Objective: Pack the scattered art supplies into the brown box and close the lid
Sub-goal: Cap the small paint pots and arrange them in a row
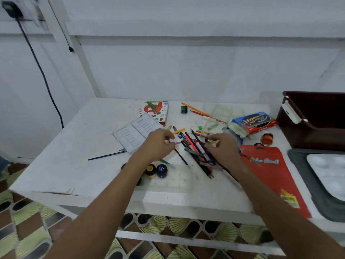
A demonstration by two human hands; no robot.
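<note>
The brown box [315, 118] stands open at the table's far right. A bundle of coloured pencils and pens [197, 152] lies in the middle of the white table [78, 161]. My right hand [224, 146] grips the bundle from its right side, fingers curled over the shafts. My left hand [158, 144] pinches a pink-tipped pen [176, 143] just left of the bundle. A black pencil [107, 155] lies alone to the left. Small paint pots [156, 170] sit near my left forearm.
A white plastic tray [133, 134], a crayon box [155, 112], a clear case [216, 120], a blue-red pencil box [254, 121] and a red pencil packet [270, 172] lie around. A grey lid [302, 165] holding a white palette [328, 172] sits at right.
</note>
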